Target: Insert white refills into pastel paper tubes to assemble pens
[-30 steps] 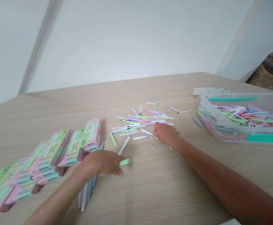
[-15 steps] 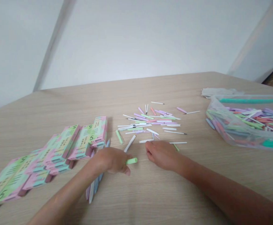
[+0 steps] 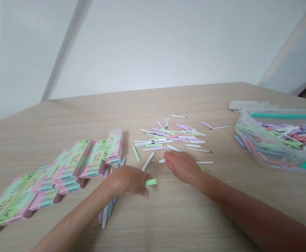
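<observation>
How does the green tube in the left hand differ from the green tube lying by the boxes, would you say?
The held green tube sticks out of the left hand, off the table and pointing right; the loose green tube lies flat, untouched, angled away. The held one looks brighter. Both are pale green and short.

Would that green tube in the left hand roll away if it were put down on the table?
Probably. The green tube looks round and smooth, and the table is flat, so a nudge could roll it. It looks hollow and thin, so likely very light and fairly stiff.

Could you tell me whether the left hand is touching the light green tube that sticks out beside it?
Touching. The head view shows the left hand closed around the light green tube, whose free end sticks out past the fingers.
</observation>
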The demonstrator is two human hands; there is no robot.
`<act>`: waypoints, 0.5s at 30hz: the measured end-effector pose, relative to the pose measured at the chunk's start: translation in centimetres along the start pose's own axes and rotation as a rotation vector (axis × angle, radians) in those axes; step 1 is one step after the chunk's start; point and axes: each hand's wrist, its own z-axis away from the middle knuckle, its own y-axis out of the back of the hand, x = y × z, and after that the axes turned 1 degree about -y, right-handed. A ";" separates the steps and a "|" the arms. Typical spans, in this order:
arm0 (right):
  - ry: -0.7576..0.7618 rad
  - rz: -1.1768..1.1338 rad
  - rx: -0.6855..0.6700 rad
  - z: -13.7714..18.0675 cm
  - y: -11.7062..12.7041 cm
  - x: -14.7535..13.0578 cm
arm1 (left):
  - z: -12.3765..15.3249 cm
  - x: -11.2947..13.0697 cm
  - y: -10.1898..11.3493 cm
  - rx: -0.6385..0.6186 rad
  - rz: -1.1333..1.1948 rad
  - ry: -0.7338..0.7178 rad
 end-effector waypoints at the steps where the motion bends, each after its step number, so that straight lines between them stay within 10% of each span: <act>1: -0.007 0.003 -0.005 -0.3 -0.1 0.3 | 0.0 0.0 0.0 0.000 -0.002 -0.001; 15: -0.360 0.034 0.021 -1.0 0.6 5.7 | -0.1 0.0 -0.2 -0.019 0.006 -0.010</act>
